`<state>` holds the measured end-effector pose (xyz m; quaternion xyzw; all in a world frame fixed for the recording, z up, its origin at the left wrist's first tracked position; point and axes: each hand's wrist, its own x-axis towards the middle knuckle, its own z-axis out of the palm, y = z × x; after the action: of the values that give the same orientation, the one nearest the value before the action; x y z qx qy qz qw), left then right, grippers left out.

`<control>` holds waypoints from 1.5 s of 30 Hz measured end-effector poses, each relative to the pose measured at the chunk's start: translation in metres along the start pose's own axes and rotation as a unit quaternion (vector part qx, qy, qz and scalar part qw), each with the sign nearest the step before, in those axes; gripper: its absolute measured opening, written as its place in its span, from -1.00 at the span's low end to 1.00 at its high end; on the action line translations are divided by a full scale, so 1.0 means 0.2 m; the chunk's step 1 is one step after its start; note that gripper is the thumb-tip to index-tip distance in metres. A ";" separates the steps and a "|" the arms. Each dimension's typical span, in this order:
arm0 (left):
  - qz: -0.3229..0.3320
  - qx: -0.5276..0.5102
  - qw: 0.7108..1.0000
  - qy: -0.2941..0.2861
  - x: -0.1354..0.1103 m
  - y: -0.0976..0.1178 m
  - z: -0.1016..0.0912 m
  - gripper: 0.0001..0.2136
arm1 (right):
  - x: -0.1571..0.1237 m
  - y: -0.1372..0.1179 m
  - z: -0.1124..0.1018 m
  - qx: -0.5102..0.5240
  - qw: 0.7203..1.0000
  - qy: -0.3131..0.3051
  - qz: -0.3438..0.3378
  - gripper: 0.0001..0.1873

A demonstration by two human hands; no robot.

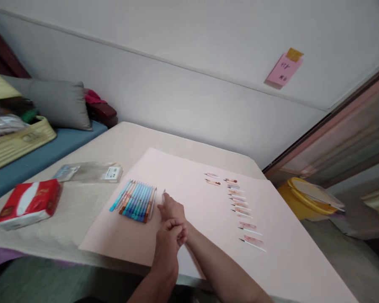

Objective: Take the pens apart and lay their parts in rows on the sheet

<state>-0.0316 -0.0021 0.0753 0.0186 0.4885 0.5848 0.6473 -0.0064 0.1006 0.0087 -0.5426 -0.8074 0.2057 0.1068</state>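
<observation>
My right hand (172, 207) is closed near the middle of the pink sheet (198, 219), pinching a slim pen (164, 191) whose pointed end shows past the fingers. Over my right wrist lies my left hand (172, 237), its fingers curled in and nothing visible in them. Just left of both hands is a close row of blue, brown and pale pens (135, 200), points facing away from me. Farther right, several slim dark-tipped sticks with pinkish pieces (240, 205) lie in a column. Two similar pieces (212, 182) lie apart from that column's upper end.
A red tissue pack (30, 204) and a clear plastic sleeve (96, 172) lie on the left of the table. Behind them are a grey cushion (63, 103) and a yellow basket (22, 145). A yellow bin (300, 198) stands beyond the right edge. White wall borders the back.
</observation>
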 end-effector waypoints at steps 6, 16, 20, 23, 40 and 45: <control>0.052 -0.052 0.997 -0.007 -0.04 0.08 -0.03 -0.86 | -0.04 -0.02 0.03 0.176 0.977 0.003 0.124 -0.76; 0.037 0.022 0.999 -0.028 -0.05 0.03 -0.06 -0.80 | -0.56 0.16 -0.28 0.547 0.821 0.002 0.164 -0.79; 0.013 0.050 0.997 -0.049 -0.03 -0.04 -0.06 -0.75 | -0.70 0.16 -0.36 0.663 0.726 -0.034 0.176 -0.76; 0.005 0.039 0.992 -0.124 -0.01 -0.07 -0.05 -0.76 | -0.73 0.15 -0.34 0.697 0.694 -0.052 0.170 -0.80; 0.041 0.071 0.989 -0.121 -0.02 -0.09 -0.03 -0.85 | -0.78 0.13 -0.29 0.481 0.871 0.010 0.104 -0.76; 0.003 0.037 0.981 -0.193 -0.04 -0.08 -0.02 -0.68 | -0.79 0.11 -0.32 0.586 0.799 -0.053 0.120 -0.77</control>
<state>-0.0222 -0.0159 0.0688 0.1561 0.3755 0.5540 0.7264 0.0987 -0.0247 0.0637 -0.4569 -0.4655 0.6792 0.3366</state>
